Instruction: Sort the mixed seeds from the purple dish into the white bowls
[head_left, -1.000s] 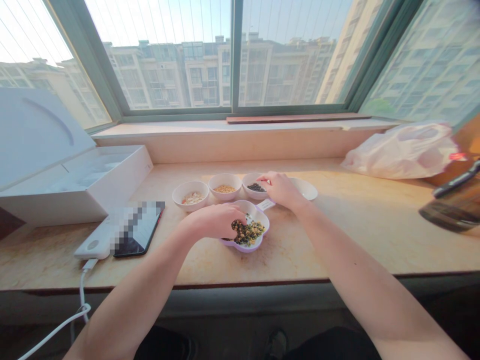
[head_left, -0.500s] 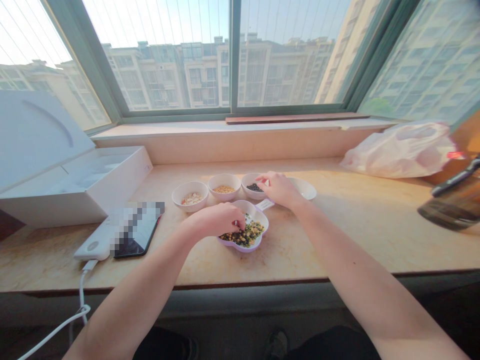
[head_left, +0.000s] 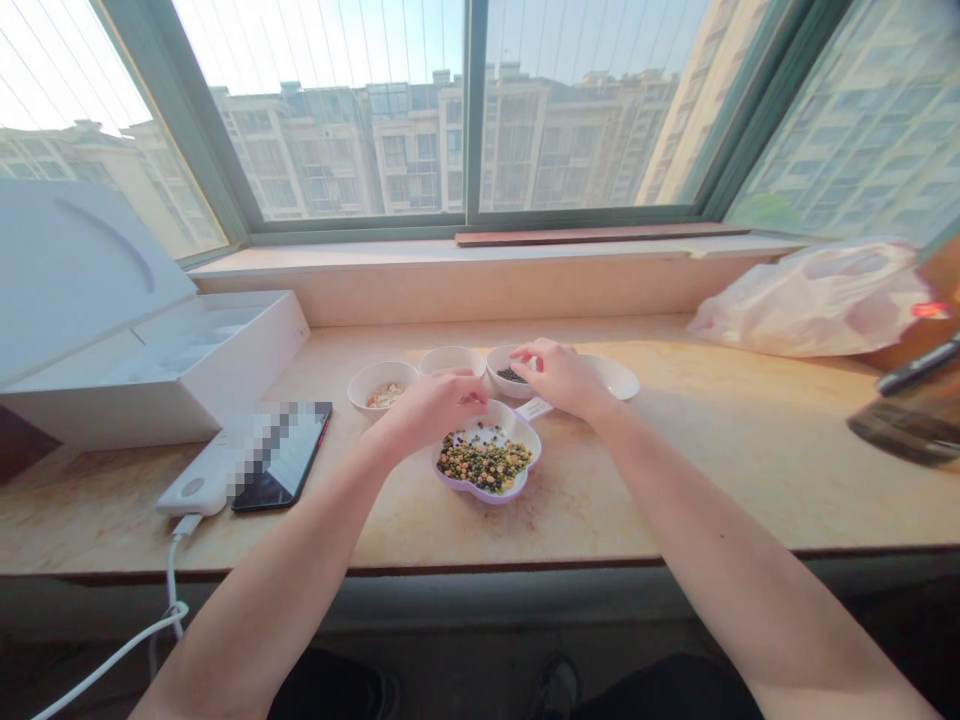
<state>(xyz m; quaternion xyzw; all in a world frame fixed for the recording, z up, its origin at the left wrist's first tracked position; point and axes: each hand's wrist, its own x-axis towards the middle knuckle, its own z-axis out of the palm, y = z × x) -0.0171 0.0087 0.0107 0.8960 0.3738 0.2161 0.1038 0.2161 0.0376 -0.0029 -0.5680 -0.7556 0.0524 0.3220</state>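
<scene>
A white pan with a purple rim [head_left: 538, 440] and a short white handle holds mixed green, black and yellow beans [head_left: 484, 462]. My left hand [head_left: 442, 405] hovers over its far left side, fingers pinched together; anything between them is too small to make out. Behind that hand is a white bowl [head_left: 452, 356], its contents hidden. Over the bowl of black beans [head_left: 512, 375], my right hand [head_left: 559, 378] has thumb and forefinger slightly apart, with nothing visible between them. Farther left, another white bowl [head_left: 382, 375] contains pale flat pieces. A fourth bowl [head_left: 619, 378] is partly behind my right hand.
An open white box [head_left: 240, 350] stands at the left. In front of it lie a white power bank [head_left: 196, 480] with a cable and a phone [head_left: 289, 465]. To the right are a plastic bag [head_left: 817, 300] and a dark transparent container [head_left: 907, 425]. A window rises behind.
My left hand has lifted out of the beans in the pan and moved away from me, towards the second bowl. My right hand stays over the black beans, its pose almost the same.
</scene>
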